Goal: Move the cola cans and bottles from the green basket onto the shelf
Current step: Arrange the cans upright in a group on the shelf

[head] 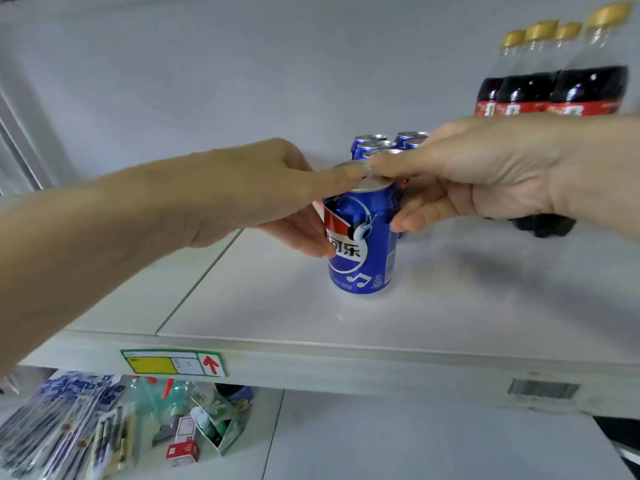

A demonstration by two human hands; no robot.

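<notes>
White shelf (450,306) bears an upright blue can (362,244); both hands, left (263,199) and right (485,174), grip it.

A blue cola can (362,242) standing on the white shelf (450,299) carries the Chinese characters "可乐" in white across a red, white and blue globe emblem, with a headphone graphic above and a white music note below; small print along its lower rim is too blurred to read. A green-bordered shelf tag (173,362) on the shelf's front edge shows a yellow block and a red arrow pointing up, its fine text illegible. Red labels on the dark cola bottles (554,88) at the back bear white marks that cannot be made out.
</notes>
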